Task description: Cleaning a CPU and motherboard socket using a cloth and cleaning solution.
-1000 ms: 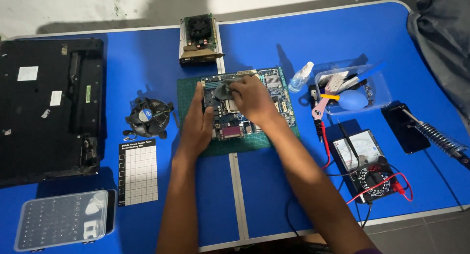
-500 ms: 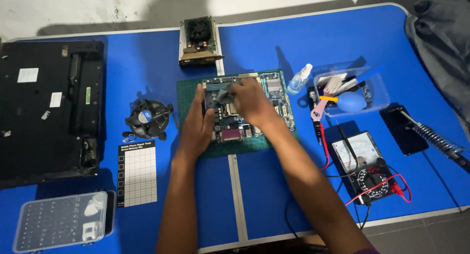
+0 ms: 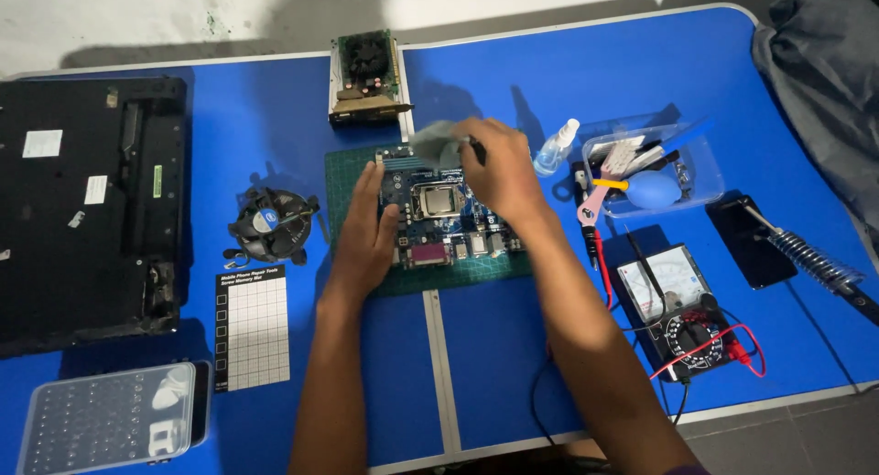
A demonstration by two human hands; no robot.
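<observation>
- Blue-green computer motherboard (image 3: 447, 214) with a square metal processor socket is lain on a dark green cutting mat (image 3: 430, 275), mid blue folding worktop (image 3: 513, 347)
- Left hand (image 3: 366, 237) is laid flat, fingers spread wide, on the board's left edge and the mat; nothing is gripped, the board is pinned down
- Right hand (image 3: 499, 168) is closed around a crumpled grey cloth (image 3: 432, 143), held over the board's top-left corner, near the memory slots
- Just changed: compared with the earlier frames, the cloth and right hand are seen shifted up and left, from over the board's middle to its upper edge; the socket, covered before, is now exposed
- Judged from that: wiping seems to be carried across the board, centre likely done, upper edge in hand
- Left hand is found in about the same place as earlier, board and mat unmoved
- Unchanged around it: green graphics card (image 3: 366, 76) with black fan above the mat, round black cooler fan (image 3: 271, 224) to the left, black open computer case (image 3: 87, 209) far left, small clear spray bottle (image 3: 556, 148) just right of the right hand, clear plastic tool tray (image 3: 700, 168), analogue multimeter (image 3: 682, 310) with red and black leads
- View looks slightly closer than earlier; whether cloth touches the board cannot be told
</observation>
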